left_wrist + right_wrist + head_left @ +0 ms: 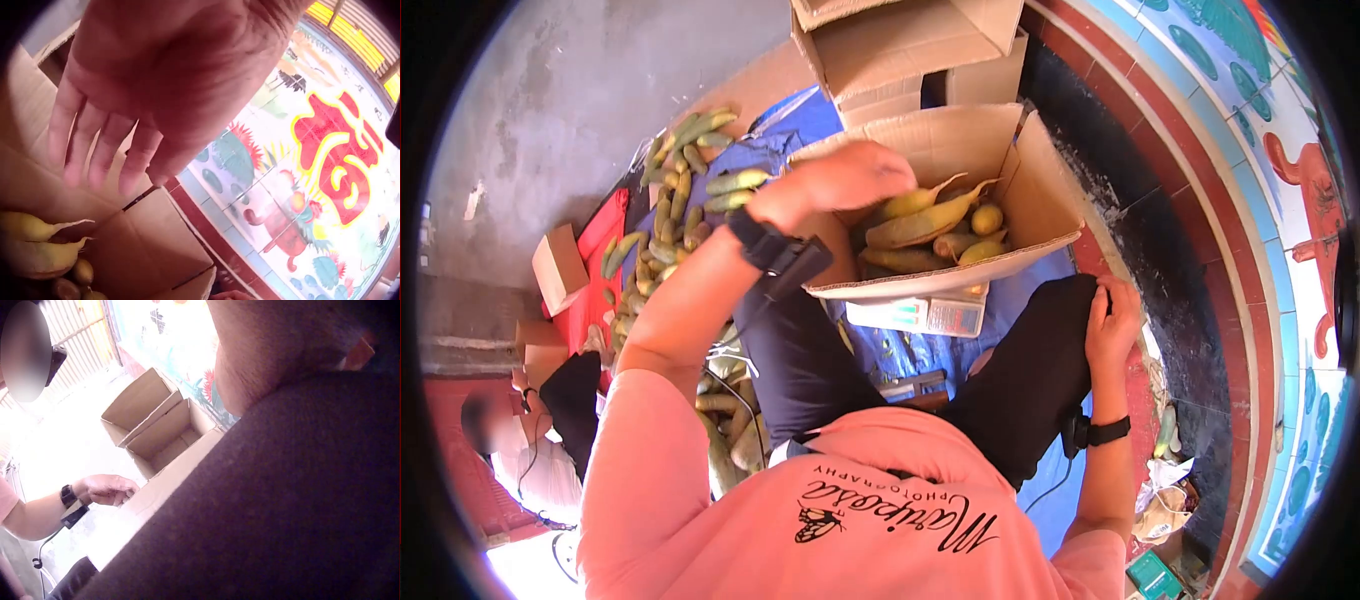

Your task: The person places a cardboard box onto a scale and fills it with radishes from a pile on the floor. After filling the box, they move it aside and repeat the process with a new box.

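Note:
My left hand (862,176) hangs over the near-left part of an open cardboard box (1045,200), holding nothing. In the left wrist view the palm and loosely straight fingers of that hand (156,81) face the camera. Below it, several plump yellow-green vegetables (935,222) with thin tapering tails lie in the box. They appear again as yellowish vegetables (40,250) at the lower left of the left wrist view. My right hand (1113,318) rests on my knee in dark trousers; its fingertips are hidden in the right wrist view.
The box stands on a white scale (930,314) over a blue sheet (1050,268). More cardboard boxes (915,50) are stacked behind. Many green and yellow cucumber-like vegetables (670,235) lie heaped at the left. Another person (540,440) sits at far left; a tiled wall (1300,200) is at right.

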`<state>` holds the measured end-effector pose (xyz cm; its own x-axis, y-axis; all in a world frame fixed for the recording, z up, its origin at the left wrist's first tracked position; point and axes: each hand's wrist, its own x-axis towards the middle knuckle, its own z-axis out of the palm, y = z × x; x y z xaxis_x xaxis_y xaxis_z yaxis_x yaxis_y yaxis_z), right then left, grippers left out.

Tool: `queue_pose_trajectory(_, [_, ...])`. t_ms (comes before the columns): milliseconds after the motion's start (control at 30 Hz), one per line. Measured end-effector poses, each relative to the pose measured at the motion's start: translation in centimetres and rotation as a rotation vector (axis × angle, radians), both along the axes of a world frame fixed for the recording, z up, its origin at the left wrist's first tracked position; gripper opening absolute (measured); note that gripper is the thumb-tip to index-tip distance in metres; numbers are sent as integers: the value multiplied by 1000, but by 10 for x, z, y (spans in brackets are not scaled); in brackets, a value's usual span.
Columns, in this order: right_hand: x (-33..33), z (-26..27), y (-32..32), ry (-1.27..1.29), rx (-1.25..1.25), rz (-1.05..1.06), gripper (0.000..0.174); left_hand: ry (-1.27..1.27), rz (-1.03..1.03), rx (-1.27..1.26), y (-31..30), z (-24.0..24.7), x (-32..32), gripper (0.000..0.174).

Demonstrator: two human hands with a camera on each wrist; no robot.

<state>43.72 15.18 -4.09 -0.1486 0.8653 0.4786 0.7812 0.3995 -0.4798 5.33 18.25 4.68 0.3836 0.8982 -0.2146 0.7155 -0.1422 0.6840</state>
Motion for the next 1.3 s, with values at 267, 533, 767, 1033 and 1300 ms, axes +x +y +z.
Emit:
queue_pose_trajectory(267, [0,-2,-2,-15,-28,-15,9,3,558,284,-86,-1,-75,26])
queue_pose_trajectory(533, [-4,-2,-1,-71,33,-3,10,28,781,386,-137,-72,-90,31])
queue_pose_trajectory(767, [-9,-3,0,-95,16,-8,10,70,814,395,-139,-74,-88,33])
queue_pose_trajectory(1033, [-12,0,-2,-115,19,-8,10,-56,832,479,-146,-75,-88,35])
queue_pose_trajectory(1300, [-11,-2,0,-132,11,1,12,-121,878,487,-145,-74,-83,35])
